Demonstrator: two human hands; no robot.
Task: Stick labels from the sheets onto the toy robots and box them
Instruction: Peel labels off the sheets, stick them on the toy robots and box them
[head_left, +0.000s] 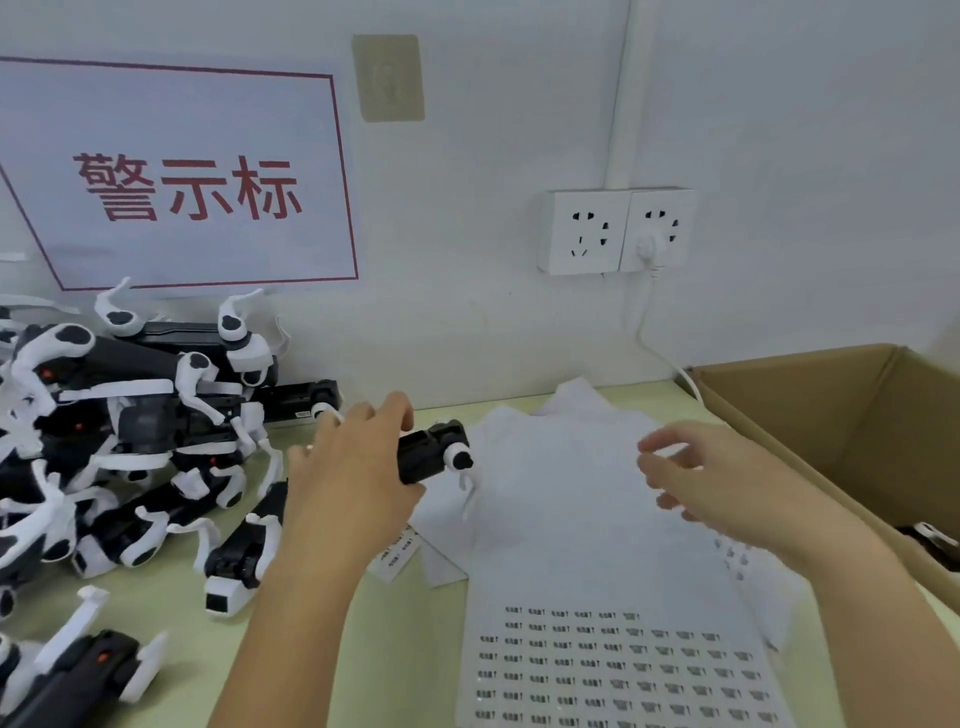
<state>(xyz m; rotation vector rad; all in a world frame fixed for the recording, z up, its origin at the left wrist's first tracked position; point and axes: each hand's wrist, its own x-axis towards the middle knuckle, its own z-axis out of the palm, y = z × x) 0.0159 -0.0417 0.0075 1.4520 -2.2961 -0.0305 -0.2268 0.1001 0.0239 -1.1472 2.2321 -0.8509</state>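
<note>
My left hand (353, 467) grips a black and white toy robot (434, 452) and holds it above the table, near the far edge of the label sheets. A white label sheet (613, 649) with rows of small printed labels lies in front of me on a stack of sheets. My right hand (696, 478) hovers over the sheets, to the right of the robot, with fingers loosely bent and nothing visibly in them. A heap of toy robots (119, 447) lies at the left. At the right stands an open cardboard box (810, 410).
A wall runs behind the table with a red-bordered sign (182, 176), two white sockets (618, 231) and a plugged-in white cable (649, 322). One more toy robot (78, 670) lies at the near left. The table top (395, 649) is pale green.
</note>
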